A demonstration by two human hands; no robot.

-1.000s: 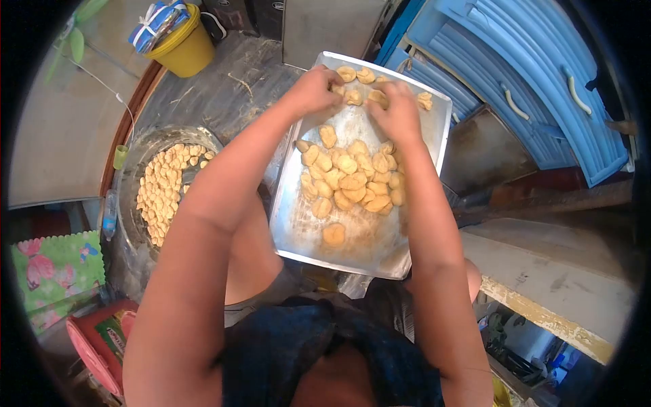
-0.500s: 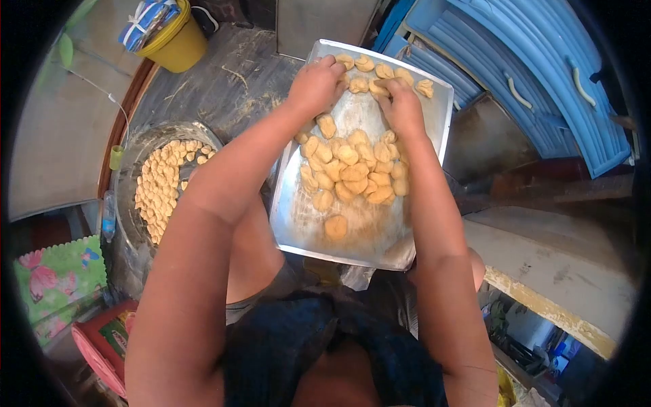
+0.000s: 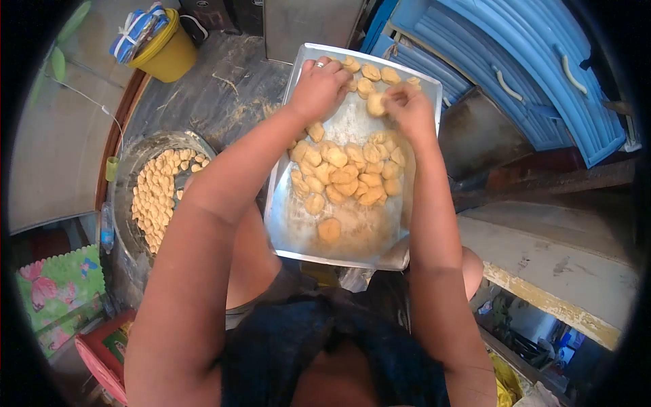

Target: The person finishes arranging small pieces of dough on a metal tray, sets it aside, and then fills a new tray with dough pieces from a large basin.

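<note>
- The right hand (image 3: 410, 108) pinches one pale yellow dough piece (image 3: 376, 104) at the far end of the rectangular shiny metal tray (image 3: 291, 224); a hard squeeze could deform it.
- The left hand (image 3: 319, 88) rests curled, fingers down, on the far row; I cannot tell whether it grips anything. It could flatten neighbours.
- The tray seems propped on the lap, so leaning might slide the central heap of dough pieces (image 3: 346, 173) off.
- The round metal bowl of small dough pieces (image 3: 159, 193) sits near the left elbow and could be knocked.

Home kitchen floor, dough tray (image 3: 298, 237) (blue cupboards (image 3: 542, 74))
</note>
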